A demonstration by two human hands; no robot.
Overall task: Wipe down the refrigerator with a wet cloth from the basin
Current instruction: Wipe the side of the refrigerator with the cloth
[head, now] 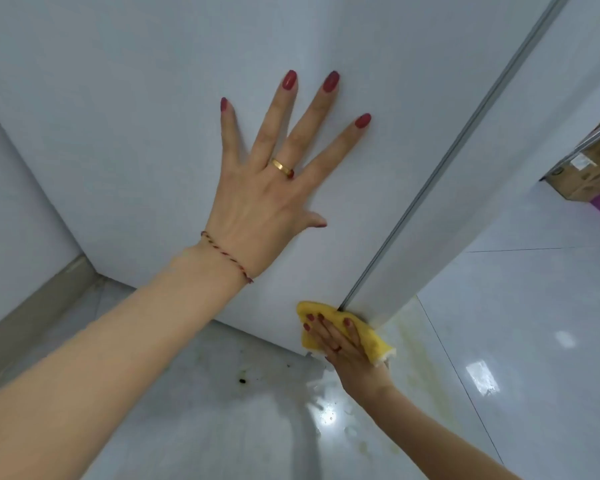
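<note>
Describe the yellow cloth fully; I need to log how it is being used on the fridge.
The yellow cloth looks soft, with a paler whitish edge at its lower right corner. It is bunched rather than spread flat, low at the refrigerator's bottom corner, just above the floor, where the grey seam strip ends. The right hand presses it there with straight fingers, covering its middle. Wetness cannot be told.

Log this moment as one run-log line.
step: wiping refrigerator bottom corner | left hand: flat on side panel | right hand: pressing yellow cloth | floor: wet patches
</note>
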